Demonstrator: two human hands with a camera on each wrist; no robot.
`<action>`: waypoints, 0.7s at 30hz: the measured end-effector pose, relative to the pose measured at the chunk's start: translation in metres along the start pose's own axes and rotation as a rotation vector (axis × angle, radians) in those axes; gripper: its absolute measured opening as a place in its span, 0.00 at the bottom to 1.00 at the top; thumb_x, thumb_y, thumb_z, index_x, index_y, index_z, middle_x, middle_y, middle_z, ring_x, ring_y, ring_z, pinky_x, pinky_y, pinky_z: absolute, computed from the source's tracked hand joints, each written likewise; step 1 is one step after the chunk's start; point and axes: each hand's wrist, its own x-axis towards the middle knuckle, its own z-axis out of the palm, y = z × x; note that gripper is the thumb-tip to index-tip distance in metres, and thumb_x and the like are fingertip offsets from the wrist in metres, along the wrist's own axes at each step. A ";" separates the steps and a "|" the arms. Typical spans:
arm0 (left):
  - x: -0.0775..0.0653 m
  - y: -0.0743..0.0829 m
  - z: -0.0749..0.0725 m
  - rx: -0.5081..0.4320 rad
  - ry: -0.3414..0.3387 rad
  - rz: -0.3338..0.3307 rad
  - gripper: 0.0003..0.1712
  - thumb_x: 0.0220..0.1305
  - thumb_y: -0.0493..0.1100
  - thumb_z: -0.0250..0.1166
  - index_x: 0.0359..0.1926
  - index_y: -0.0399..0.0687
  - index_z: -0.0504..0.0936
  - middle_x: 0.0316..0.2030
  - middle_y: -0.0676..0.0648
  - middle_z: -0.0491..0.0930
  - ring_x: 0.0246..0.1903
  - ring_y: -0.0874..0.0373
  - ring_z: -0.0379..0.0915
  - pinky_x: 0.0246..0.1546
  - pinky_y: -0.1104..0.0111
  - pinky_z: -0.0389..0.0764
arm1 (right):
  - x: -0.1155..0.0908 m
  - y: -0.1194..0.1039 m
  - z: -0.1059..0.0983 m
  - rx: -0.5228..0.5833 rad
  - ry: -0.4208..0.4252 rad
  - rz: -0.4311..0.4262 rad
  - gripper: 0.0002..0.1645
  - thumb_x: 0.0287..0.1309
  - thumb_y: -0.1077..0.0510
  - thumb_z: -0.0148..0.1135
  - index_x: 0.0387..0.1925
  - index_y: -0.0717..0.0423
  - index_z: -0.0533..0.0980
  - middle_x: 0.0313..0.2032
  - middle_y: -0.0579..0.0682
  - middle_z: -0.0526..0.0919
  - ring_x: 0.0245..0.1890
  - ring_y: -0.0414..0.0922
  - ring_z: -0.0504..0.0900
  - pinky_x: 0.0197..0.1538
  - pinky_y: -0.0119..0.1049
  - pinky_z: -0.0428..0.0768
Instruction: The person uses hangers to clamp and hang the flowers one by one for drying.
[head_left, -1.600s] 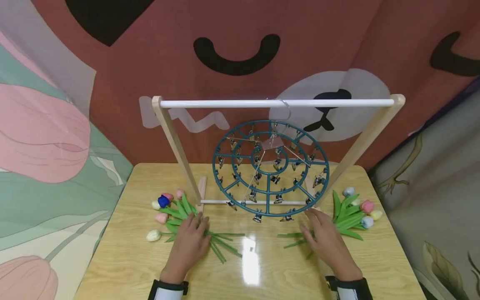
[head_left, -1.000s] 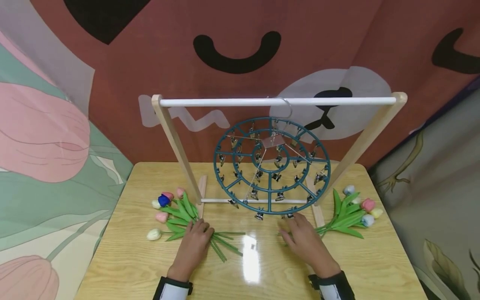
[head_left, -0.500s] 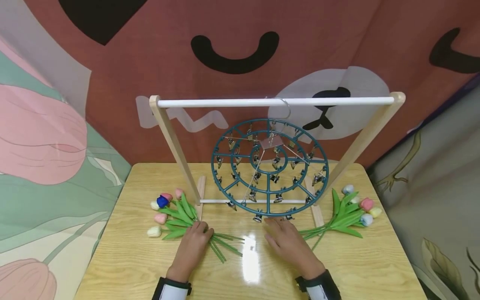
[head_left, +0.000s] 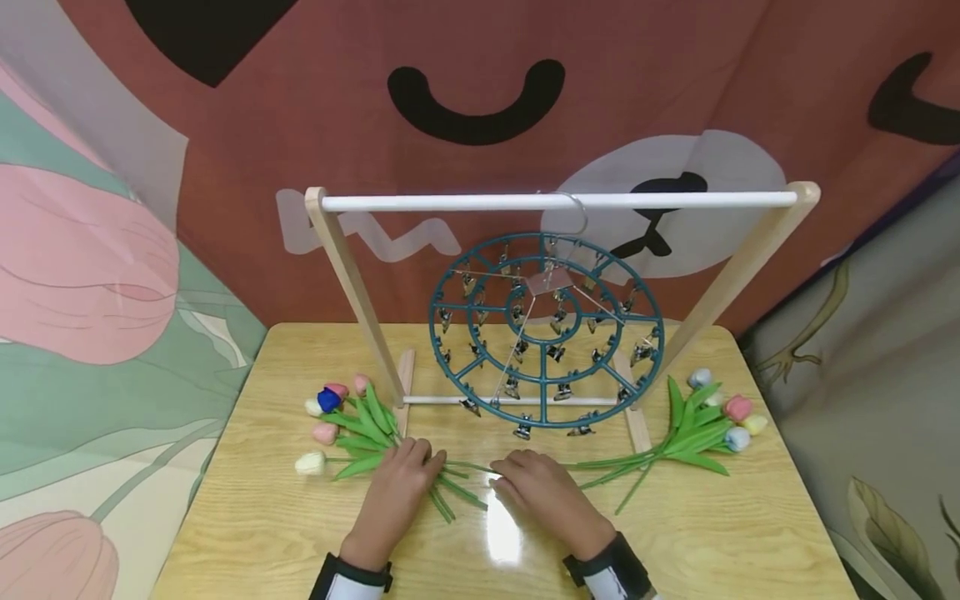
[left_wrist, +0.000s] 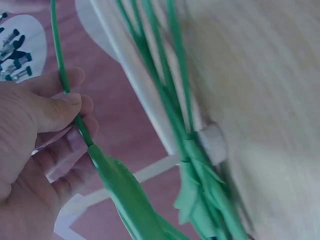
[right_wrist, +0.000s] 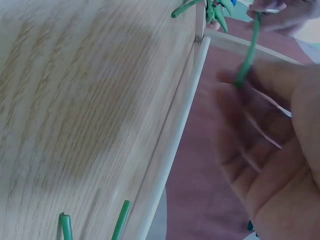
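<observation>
My left hand [head_left: 405, 479] pinches the thin green stem of a tulip [left_wrist: 82, 127] between thumb and fingers, just above its leaf. That stem runs rightward to my right hand [head_left: 540, 492], whose thumb and fingertips pinch its cut end, blurred in the right wrist view. Around the left hand lies a bunch of tulips [head_left: 367, 421] with pink, blue and white heads, stems fanned toward the middle of the table. A second bunch of tulips [head_left: 690, 433], with pink, pale blue and yellow heads, rests to the right, its stems reaching near the right hand.
A wooden stand [head_left: 352, 292] with a white top bar [head_left: 450, 202] rises at the back of the table [head_left: 247, 517]. From the bar hangs a round teal clip hanger [head_left: 543, 375] with several metal clips, low over the space behind the hands. A printed curtain [head_left: 480, 42] backs the table.
My right hand has moved left from the right bunch's stems to the stem end beside the left hand. The left hand has shifted slightly right. The right bunch's stems now lie uncovered.
</observation>
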 end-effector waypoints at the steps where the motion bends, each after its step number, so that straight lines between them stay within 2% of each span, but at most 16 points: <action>1: 0.001 0.001 -0.001 0.001 -0.001 0.006 0.18 0.53 0.32 0.72 0.47 0.46 0.90 0.36 0.48 0.78 0.38 0.53 0.73 0.34 0.64 0.77 | 0.000 0.001 0.000 -0.012 0.009 -0.017 0.11 0.66 0.55 0.68 0.48 0.50 0.85 0.42 0.44 0.88 0.43 0.42 0.86 0.49 0.38 0.88; 6: 0.007 0.007 -0.006 -0.010 0.002 0.024 0.15 0.53 0.33 0.74 0.44 0.45 0.89 0.37 0.47 0.79 0.38 0.52 0.74 0.34 0.63 0.79 | -0.003 0.004 -0.003 0.043 0.052 -0.039 0.04 0.67 0.60 0.66 0.41 0.50 0.84 0.37 0.42 0.85 0.40 0.38 0.83 0.46 0.31 0.87; 14: 0.011 0.011 -0.011 -0.016 0.042 0.053 0.15 0.49 0.30 0.77 0.40 0.44 0.88 0.37 0.47 0.81 0.39 0.52 0.75 0.34 0.64 0.80 | -0.017 0.007 -0.013 0.350 0.037 0.138 0.04 0.70 0.62 0.63 0.40 0.51 0.82 0.37 0.38 0.82 0.39 0.33 0.82 0.44 0.28 0.87; 21: 0.007 0.008 -0.015 -0.043 0.067 0.032 0.18 0.48 0.27 0.76 0.42 0.43 0.89 0.38 0.46 0.82 0.41 0.52 0.77 0.38 0.62 0.84 | -0.028 0.012 -0.025 0.436 0.079 0.147 0.05 0.69 0.64 0.64 0.40 0.49 0.81 0.37 0.40 0.84 0.37 0.32 0.81 0.40 0.27 0.86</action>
